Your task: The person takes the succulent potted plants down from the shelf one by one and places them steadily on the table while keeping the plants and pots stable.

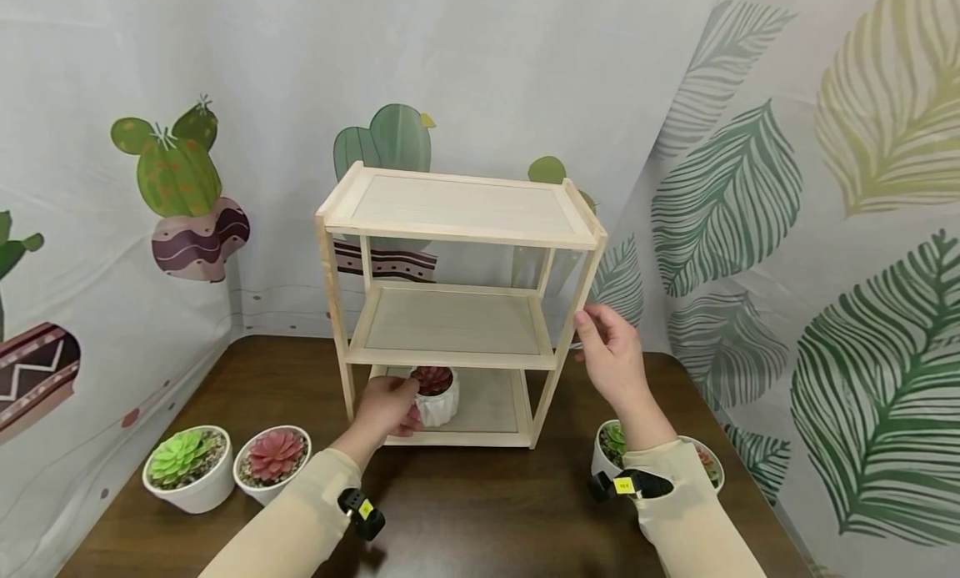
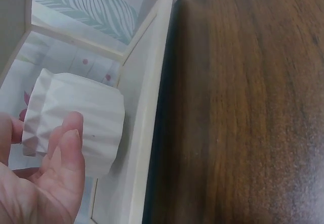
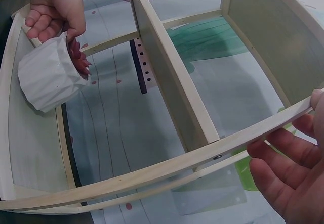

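A white ridged pot [image 1: 438, 409] with a dark red succulent [image 1: 432, 379] is at the bottom board of a pale wooden three-tier shelf [image 1: 457, 319], left of its middle. My left hand [image 1: 386, 404] holds the pot by its left side, thumb near the rim and fingers along the white wall [image 2: 101, 107]. Whether the pot's base fully rests on the board is hard to tell. On the other side, my right hand [image 1: 615, 357] grips the shelf's right front post [image 3: 243, 135], with the thumb on one side and fingers [image 3: 283, 158] on the other.
Left of the shelf stand two white pots, one with a green succulent [image 1: 180, 453] and one with a pink succulent [image 1: 276, 454]. Beneath my right forearm are more potted succulents [image 1: 611, 444], partly hidden. A patterned curtain [image 1: 510, 69] hangs behind the brown table [image 1: 465, 511].
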Tool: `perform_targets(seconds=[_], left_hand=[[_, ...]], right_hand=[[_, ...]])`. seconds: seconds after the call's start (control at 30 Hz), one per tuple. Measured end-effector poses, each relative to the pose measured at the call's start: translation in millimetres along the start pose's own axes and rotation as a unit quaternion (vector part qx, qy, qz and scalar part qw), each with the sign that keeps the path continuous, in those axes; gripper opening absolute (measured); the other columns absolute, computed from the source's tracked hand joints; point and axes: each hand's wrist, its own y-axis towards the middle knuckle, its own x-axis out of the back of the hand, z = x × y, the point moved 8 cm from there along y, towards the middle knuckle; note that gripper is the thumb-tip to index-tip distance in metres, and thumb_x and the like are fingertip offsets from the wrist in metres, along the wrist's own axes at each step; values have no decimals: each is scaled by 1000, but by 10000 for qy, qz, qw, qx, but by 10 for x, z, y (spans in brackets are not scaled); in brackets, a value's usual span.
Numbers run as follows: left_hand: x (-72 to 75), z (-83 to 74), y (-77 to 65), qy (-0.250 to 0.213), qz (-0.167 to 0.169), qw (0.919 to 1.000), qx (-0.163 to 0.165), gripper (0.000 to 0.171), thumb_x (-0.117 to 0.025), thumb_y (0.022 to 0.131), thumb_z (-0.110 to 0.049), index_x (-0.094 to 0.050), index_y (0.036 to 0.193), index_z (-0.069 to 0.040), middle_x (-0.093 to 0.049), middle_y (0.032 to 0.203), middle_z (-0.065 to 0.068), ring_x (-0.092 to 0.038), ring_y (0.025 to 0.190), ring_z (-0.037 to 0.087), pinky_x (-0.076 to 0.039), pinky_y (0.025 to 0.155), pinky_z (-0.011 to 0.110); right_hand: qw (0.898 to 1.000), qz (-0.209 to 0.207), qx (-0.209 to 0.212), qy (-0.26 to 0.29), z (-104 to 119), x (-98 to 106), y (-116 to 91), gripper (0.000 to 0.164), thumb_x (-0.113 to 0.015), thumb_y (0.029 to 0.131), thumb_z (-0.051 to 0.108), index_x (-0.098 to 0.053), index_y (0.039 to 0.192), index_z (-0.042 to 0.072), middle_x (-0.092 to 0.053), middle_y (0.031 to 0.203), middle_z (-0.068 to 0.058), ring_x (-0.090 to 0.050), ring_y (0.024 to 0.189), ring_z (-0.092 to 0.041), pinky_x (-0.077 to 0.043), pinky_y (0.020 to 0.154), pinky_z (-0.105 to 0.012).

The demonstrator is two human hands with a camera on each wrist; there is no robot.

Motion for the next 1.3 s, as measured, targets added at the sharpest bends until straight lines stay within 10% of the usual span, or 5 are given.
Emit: perform_targets(seconds=[1.07, 1.3], left_hand=[[24, -181, -257, 232, 230, 9994, 99, 39, -51, 99, -25, -61, 125, 2, -65, 64, 10, -69, 53, 21, -60, 52, 40], [59, -232, -372, 188, 323, 9993, 63, 41, -51, 98, -23, -60, 130, 3, -65, 65, 10, -69, 53, 21, -60, 52, 40]], right_hand=[[10000, -8, 44, -24, 18, 9, -14, 30, -56, 107, 27, -69, 112, 1, -72, 94, -21, -65, 77, 2, -58, 58, -26], [10000, -14, 3, -31, 20, 1, -16, 30, -56, 107, 28, -70, 113, 2, -72, 94, -20, -70, 82, -20, -59, 58, -27]])
